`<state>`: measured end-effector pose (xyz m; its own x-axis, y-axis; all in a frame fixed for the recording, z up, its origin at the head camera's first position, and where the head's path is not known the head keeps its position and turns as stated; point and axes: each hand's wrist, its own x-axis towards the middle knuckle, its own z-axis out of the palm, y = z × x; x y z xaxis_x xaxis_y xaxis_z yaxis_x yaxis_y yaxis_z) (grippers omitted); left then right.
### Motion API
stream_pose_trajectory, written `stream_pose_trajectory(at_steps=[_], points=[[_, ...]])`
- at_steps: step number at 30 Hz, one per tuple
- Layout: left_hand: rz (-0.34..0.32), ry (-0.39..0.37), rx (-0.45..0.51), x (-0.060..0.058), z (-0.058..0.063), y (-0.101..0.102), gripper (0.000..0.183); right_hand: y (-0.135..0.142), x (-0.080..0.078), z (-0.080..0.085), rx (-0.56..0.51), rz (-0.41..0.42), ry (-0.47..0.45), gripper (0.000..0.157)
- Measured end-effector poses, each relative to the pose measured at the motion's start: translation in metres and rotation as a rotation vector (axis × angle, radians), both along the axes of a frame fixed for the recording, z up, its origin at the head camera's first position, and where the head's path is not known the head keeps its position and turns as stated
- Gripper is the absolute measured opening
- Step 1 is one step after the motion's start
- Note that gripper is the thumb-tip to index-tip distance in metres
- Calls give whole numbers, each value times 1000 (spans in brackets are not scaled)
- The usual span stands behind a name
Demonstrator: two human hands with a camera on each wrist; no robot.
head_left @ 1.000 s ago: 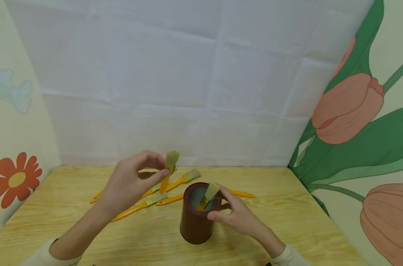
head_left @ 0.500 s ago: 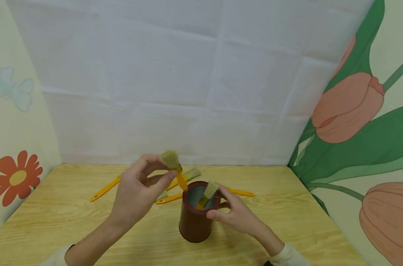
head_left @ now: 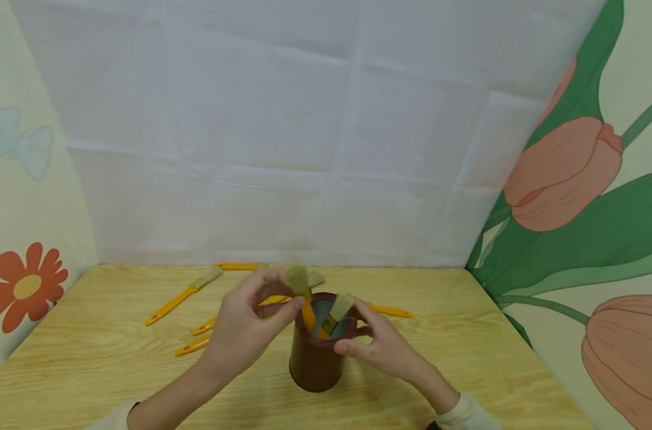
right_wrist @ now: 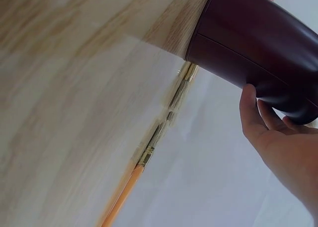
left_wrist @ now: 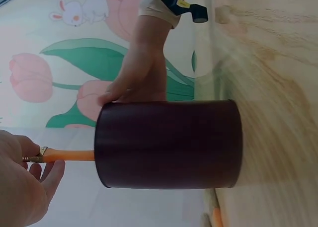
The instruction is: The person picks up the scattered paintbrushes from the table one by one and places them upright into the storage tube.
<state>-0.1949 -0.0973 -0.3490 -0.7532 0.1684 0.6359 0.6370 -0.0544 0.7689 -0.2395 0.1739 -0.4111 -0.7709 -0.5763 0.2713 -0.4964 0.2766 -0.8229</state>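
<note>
The canister [head_left: 316, 365] stands on the worktop [head_left: 423, 382] between the left fingers [head_left: 287, 312] and right fingers [head_left: 354, 349]. A leaning paintbrush [head_left: 334, 316] sits in it, to the right; a gripped paintbrush [head_left: 307, 312] enters its mouth handle-first, on the left. Loose paintbrushes [head_left: 178, 303] lie left and behind (another handle [head_left: 391, 311] lies behind the right fingers), before a sheet [head_left: 283, 131].

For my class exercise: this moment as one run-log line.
left hand: pinches paintbrush, handle tip in brown cup | right hand: holds cup | second paintbrush: tilted in cup | other paintbrushes: on table
</note>
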Motion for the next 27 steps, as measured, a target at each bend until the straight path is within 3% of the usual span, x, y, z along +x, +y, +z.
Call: stream_pose_trajectory(at_steps=[5, 13, 27], points=[[34, -58, -71, -7, -10, 1, 21, -1, 1, 1, 8, -15, -10, 69], [261, -5, -303, -15, -24, 3, 23, -2, 2, 1, 2, -5, -28, 67], [280, -41, -398, -24, -39, 7, 17, -2, 0, 1, 11, 10, 6, 66]])
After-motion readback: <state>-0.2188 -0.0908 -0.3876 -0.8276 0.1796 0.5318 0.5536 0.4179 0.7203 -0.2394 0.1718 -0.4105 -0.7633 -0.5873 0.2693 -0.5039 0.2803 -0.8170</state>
